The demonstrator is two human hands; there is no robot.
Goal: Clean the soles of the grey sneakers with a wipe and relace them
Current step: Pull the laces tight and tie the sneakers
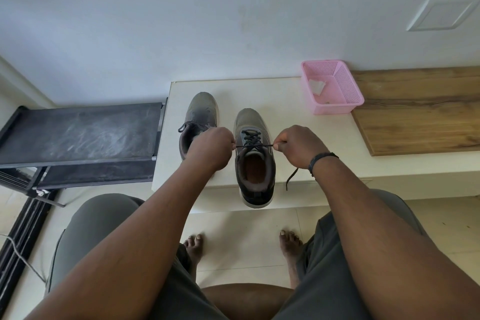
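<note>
Fingers (279, 143) of both hands curled, pinching lace (253, 146) (taut)

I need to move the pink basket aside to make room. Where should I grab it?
Take the pink basket by its near rim, coming from the front with the right hand. The top is open and the rim flares outward, so fingers can probably hook over it. White scraps lie inside, so keep it level.

Grey sneakers (254, 153) with black laces (253, 138), pink mesh basket (335, 86), cream table (285, 101), wood-grain board (420, 112).
</note>
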